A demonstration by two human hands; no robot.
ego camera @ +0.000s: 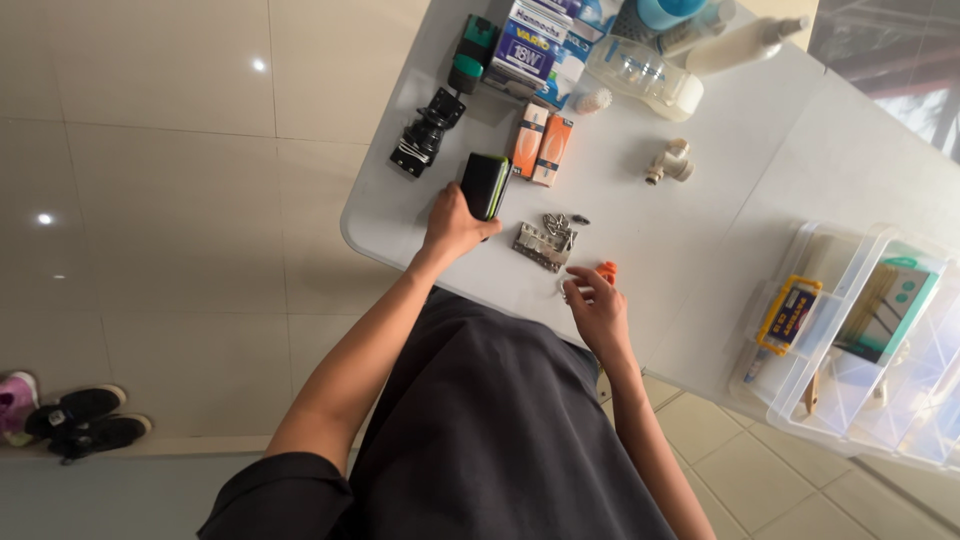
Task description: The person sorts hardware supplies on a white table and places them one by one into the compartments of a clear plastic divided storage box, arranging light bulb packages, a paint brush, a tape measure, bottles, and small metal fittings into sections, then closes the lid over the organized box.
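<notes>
My left hand [452,226] grips a black box with a green edge [486,184] that stands on the white table [700,230] near its front edge. My right hand [598,305] rests at the table's edge with its fingers curled, and the fingertips pinch a small orange piece [607,269]. Between the two hands lies a metal hinge [538,246], with a few loose screws [562,221] just beyond it. Two orange boxes [541,146] lie side by side behind the black box.
A brass pipe fitting [670,162], a black metal part [425,135], blue cartons [527,45] and bottles [650,78] crowd the table's far end. A clear plastic organiser [850,400] sits at the right. Shoes [85,418] lie on the tiled floor at the left.
</notes>
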